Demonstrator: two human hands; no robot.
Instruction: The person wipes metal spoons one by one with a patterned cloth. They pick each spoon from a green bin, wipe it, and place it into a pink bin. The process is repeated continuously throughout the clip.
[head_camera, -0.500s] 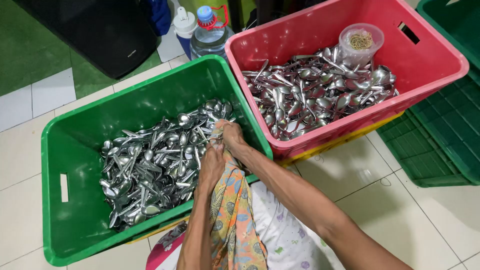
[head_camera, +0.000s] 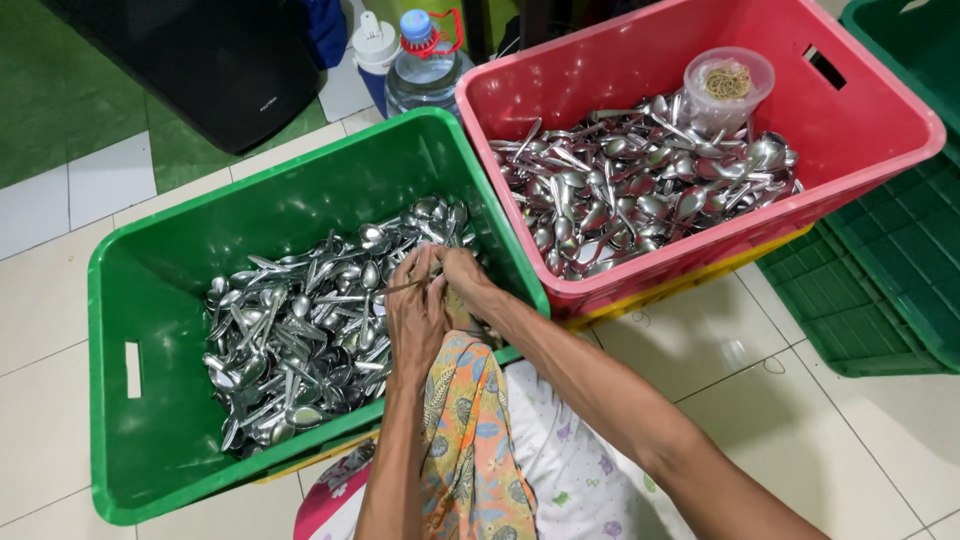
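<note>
While pinched between both hands at the near right corner of the green crate (head_camera: 150, 300), just above the spoon heap (head_camera: 310, 340), held level: a small bunch of spoons (head_camera: 410, 284), thin handles showing. Left hand (head_camera: 415, 320) curled under and round the bunch, fingers closed on it; right hand (head_camera: 468, 280) meeting it from the side, fingers narrow and pressed to the same handles. Whether anything is being wound round them, hard to tell.

Likely stiff, thin, polished metal: light singly, weighty as a bunch, and surely heavy as a crateful. Smooth, so apt to slide lengthwise out of a loose grip and to fan apart at the bowls. Not fragile. Best taken round the handles near the middle, bowls nested and facing one way, with a firm wrap rather than a fingertip pinch.

Right of the green crate and touching it, a red crate (head_camera: 900, 140) with another heap of spoons (head_camera: 640, 190); in its far corner, a clear tub (head_camera: 728, 85) of rubber bands. Behind the green crate, a water bottle (head_camera: 425, 65) and a white-capped one (head_camera: 375, 50). Below the green crate, patterned cloth (head_camera: 470, 450) over the lap.
</note>
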